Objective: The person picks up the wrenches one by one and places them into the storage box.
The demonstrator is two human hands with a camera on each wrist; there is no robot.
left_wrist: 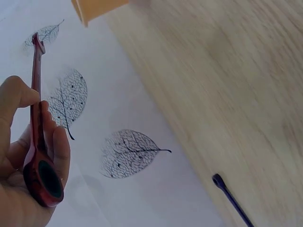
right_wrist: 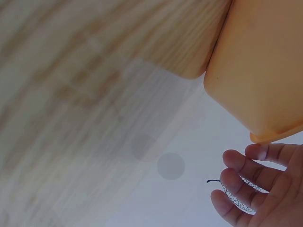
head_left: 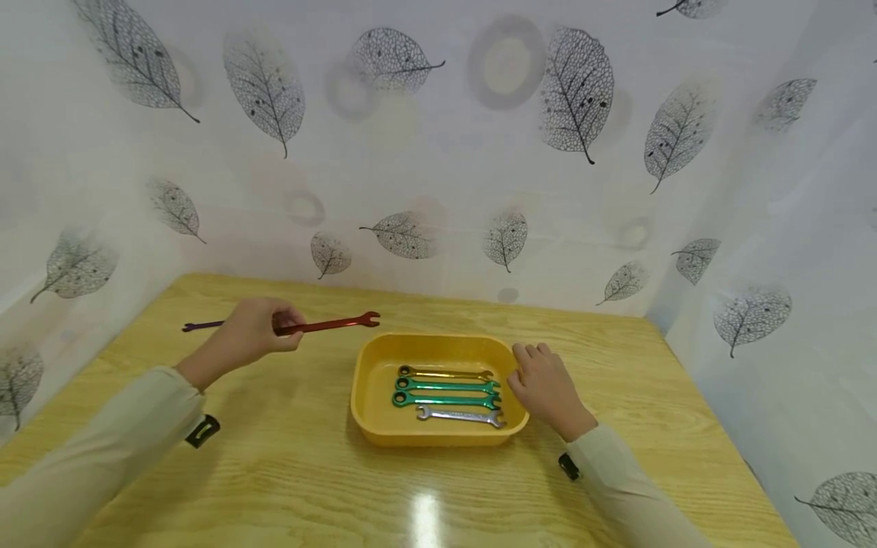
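Note:
My left hand [head_left: 256, 331] holds a red combination wrench [head_left: 336, 324] above the table, thumb and fingers around its shaft. Its open end points right; its dark ring end [left_wrist: 45, 182] shows by the palm in the left wrist view. Just beyond that hand a purple wrench [head_left: 202, 326] lies on the table, partly hidden. My right hand [head_left: 548, 388] rests at the right rim of a yellow tray [head_left: 370, 426], its fingers [right_wrist: 241, 163] loosely bent beside the edge. In the tray lie a gold wrench [head_left: 445, 374], two green wrenches [head_left: 448, 386] and a silver wrench [head_left: 459, 415].
The tray stands on a wood-grain table [head_left: 288, 472], near its middle. Behind the table and along its sides hangs a pale sheet [head_left: 438, 160] printed with dark leaves. Light glares off the table in front of the tray.

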